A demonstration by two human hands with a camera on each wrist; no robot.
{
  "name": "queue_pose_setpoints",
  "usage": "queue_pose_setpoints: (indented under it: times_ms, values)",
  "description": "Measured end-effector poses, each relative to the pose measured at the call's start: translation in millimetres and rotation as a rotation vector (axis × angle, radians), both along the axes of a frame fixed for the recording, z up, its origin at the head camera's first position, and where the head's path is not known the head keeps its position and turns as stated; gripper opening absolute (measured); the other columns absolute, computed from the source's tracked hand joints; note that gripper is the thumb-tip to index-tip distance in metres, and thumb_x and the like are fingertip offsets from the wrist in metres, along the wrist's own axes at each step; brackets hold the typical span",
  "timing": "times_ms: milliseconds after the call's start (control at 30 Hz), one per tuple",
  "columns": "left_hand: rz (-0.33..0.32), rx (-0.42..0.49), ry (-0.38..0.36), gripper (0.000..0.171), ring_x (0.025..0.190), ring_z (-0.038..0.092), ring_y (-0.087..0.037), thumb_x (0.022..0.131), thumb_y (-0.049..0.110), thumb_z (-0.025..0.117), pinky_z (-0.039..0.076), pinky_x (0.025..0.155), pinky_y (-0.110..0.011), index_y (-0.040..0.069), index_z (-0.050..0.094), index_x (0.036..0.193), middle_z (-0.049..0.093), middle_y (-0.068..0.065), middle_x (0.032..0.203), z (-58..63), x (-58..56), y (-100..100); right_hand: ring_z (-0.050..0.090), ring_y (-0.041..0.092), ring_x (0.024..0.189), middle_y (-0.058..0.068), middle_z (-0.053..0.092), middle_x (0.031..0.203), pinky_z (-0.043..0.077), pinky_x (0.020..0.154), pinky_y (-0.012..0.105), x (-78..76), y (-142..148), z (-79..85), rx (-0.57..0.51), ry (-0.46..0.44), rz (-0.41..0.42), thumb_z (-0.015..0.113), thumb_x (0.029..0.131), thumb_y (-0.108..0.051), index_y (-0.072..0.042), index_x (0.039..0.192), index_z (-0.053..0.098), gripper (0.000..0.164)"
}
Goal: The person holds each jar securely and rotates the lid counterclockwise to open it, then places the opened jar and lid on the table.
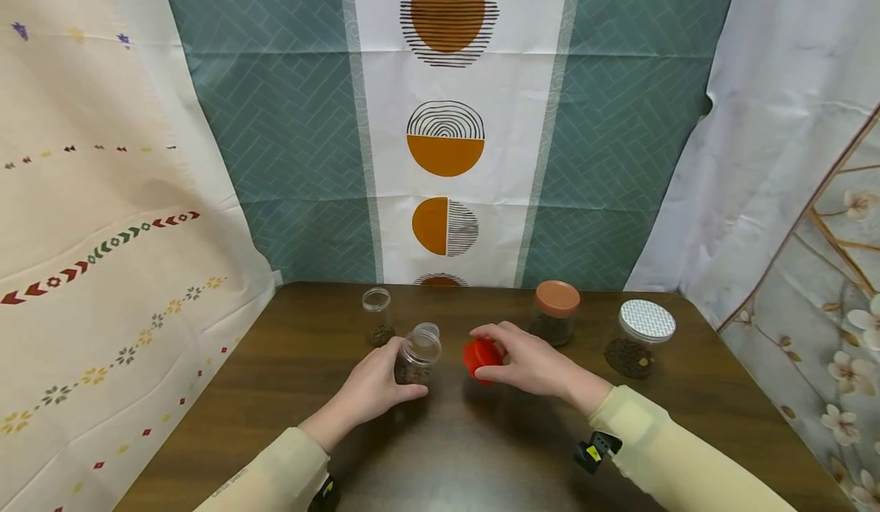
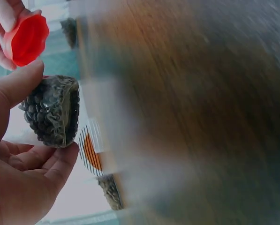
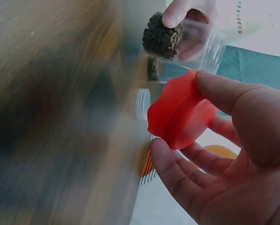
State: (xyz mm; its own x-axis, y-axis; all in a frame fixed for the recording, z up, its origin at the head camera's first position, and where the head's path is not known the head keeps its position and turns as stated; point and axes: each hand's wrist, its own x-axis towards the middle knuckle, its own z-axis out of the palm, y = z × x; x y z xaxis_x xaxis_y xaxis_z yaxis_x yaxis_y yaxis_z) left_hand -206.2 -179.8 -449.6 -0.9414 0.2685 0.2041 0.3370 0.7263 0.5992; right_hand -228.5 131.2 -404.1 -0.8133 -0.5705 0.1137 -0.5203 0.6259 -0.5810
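My left hand (image 1: 374,386) grips a clear jar (image 1: 421,350) between thumb and fingers. No lid covers the jar's mouth, and dark bean-like pieces (image 3: 159,40) fill its lower part. To its right, my right hand (image 1: 525,361) pinches a red lid (image 1: 481,358) with a wavy edge. The lid's hollow side (image 2: 29,41) shows in the left wrist view. Jar and lid are apart, both above the table. Just behind the held jar, a small clear lid (image 1: 428,328) lies on the table.
On the brown table (image 1: 309,413), a small lidless jar (image 1: 376,317) with dark contents stands at back left. A jar with an orange-brown lid (image 1: 557,299) and one with a white patterned lid (image 1: 648,320) stand at the right. Patterned cloth (image 1: 289,115) hangs behind.
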Motion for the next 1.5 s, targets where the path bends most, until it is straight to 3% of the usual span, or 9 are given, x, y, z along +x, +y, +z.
queue_pose_setpoints:
  times_ms: [133,367,600,733,1267,1500]
  values:
    - [0.013,0.021,0.005,0.067,0.101,0.068,-0.022,0.081,0.032,0.102,0.056,0.090,-0.048,0.008,0.062,0.128,0.072,0.002,0.109,-0.4,-2.0,-8.0,0.067,0.021,0.109,0.002,0.064,0.130,0.060,0.090,0.040,-2.2,-11.7,-0.5,0.004,0.001,-0.002,0.086,0.098,-0.032,-0.016,0.152,0.061,0.062]
    - [-0.022,0.071,0.106,0.068,0.099,0.066,-0.024,0.085,0.042,0.098,0.056,0.086,-0.049,0.006,0.060,0.129,0.068,-0.003,0.112,-12.6,-11.2,-30.3,0.067,0.025,0.116,0.005,0.067,0.136,0.060,0.096,0.044,-7.6,-30.1,-0.7,-0.003,-0.015,-0.019,0.091,0.093,-0.028,-0.011,0.146,0.058,0.065]
    - [0.103,0.077,-0.008,0.069,0.111,0.064,-0.030,0.081,0.028,0.102,0.053,0.098,-0.053,0.001,0.063,0.131,0.065,-0.011,0.120,-6.2,-11.3,-34.4,0.064,0.022,0.112,0.003,0.067,0.130,0.059,0.093,0.042,-15.3,-48.1,-3.8,0.071,0.000,0.000,0.091,0.093,-0.030,-0.012,0.143,0.065,0.059]
    - [0.137,0.067,-0.039,0.070,0.114,0.063,-0.030,0.081,0.025,0.102,0.052,0.101,-0.051,0.000,0.062,0.133,0.065,-0.011,0.123,-7.4,-12.5,-36.3,0.064,0.021,0.110,0.002,0.067,0.127,0.058,0.093,0.042,-20.8,-59.7,-6.7,0.094,0.031,0.021,0.090,0.093,-0.031,-0.013,0.143,0.068,0.057]
    - [0.162,0.130,-0.085,0.074,0.115,0.065,-0.033,0.082,0.022,0.101,0.051,0.103,-0.054,-0.003,0.056,0.135,0.066,-0.015,0.122,-15.9,-22.1,-49.3,0.063,0.026,0.110,0.008,0.066,0.127,0.058,0.093,0.044,-42.3,-97.4,-19.5,0.204,0.071,0.048,0.091,0.092,-0.030,-0.013,0.144,0.069,0.059]
    - [0.176,0.135,-0.110,0.074,0.114,0.066,-0.032,0.083,0.021,0.100,0.052,0.104,-0.055,-0.003,0.055,0.136,0.067,-0.014,0.120,-18.5,-22.2,-53.9,0.063,0.027,0.111,0.009,0.066,0.130,0.058,0.095,0.045,-42.7,-106.9,-22.1,0.237,0.096,0.077,0.090,0.093,-0.029,-0.013,0.143,0.068,0.056]
